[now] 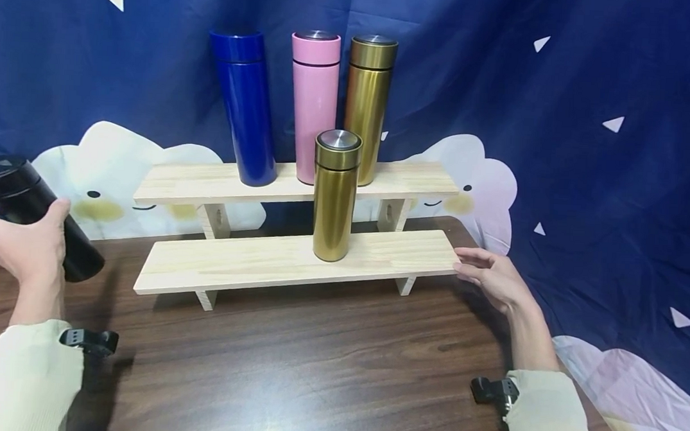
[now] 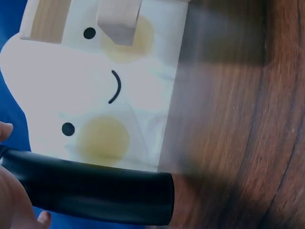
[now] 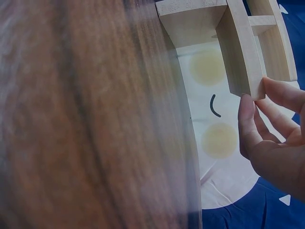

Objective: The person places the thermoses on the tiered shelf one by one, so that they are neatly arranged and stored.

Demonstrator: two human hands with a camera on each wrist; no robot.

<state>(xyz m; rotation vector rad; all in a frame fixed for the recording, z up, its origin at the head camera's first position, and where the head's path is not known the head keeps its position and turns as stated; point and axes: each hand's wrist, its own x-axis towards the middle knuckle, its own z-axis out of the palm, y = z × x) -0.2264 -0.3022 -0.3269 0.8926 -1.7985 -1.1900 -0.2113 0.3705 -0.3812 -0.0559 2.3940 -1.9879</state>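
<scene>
My left hand [image 1: 28, 246] grips a black thermos bottle [image 1: 80, 252] at the far left, tilted and held above the table. Its lower end also shows in the left wrist view, where the black bottle [image 2: 105, 191] lies across the bottom left. At the other side, my right hand [image 1: 492, 280] pinches the right end of the lower board of a two-tier wooden shelf [image 1: 250, 263], thumb and fingertips at its corner. On that board stands a short gold bottle [image 1: 332, 208]. The upper tier bears a blue bottle [image 1: 246, 115], a pink bottle [image 1: 314, 118] and a taller gold bottle [image 1: 370, 94], all upright.
The shelf stands on a dark wood-grain table [image 1: 327, 362]. Close behind it hangs a navy cloth [image 1: 583, 187] with white triangles and smiling clouds. Each wrist wears a black strap device, such as the right one [image 1: 495, 390], over a pale sleeve.
</scene>
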